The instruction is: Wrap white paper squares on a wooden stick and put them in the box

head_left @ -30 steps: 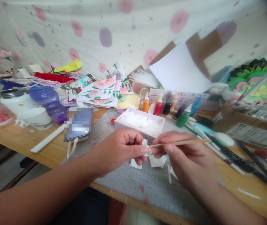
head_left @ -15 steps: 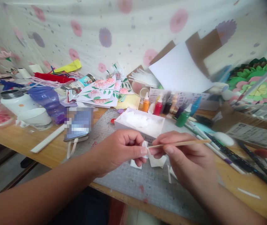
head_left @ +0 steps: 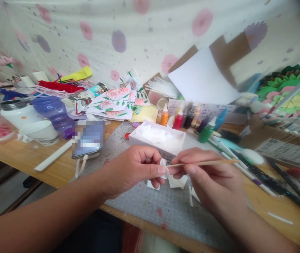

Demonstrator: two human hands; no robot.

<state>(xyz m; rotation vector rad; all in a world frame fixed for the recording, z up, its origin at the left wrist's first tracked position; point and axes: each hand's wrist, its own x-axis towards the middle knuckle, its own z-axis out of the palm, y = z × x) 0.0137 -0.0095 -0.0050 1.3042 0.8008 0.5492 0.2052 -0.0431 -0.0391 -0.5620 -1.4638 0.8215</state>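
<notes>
Between the thumb and fingers of my left hand (head_left: 141, 167) is a small curled white paper piece (head_left: 163, 164). My right hand (head_left: 210, 175) pinches a thin wooden stick (head_left: 205, 163) that lies almost level. The stick's left tip meets the white piece at my left fingertips; whether it presses into the piece I cannot tell. Below both hands is a grey cutting mat (head_left: 144, 207). White paper scraps (head_left: 178, 182) lie on it under my fingers, partly hidden. Just beyond my hands stands an open white box (head_left: 177, 140) with fluffy white material inside.
Paint bottles, among them a green one (head_left: 207, 130), stand behind the box. A phone (head_left: 88, 138) rests on a stand at left, beside a white cup (head_left: 40, 133) and a purple container (head_left: 53, 114). Brushes and pens (head_left: 257, 172) lie at right, near a cardboard box (head_left: 284, 149).
Both hands stay at nearly the same spot. The wooden stick's far right end has shifted slightly right and down.
</notes>
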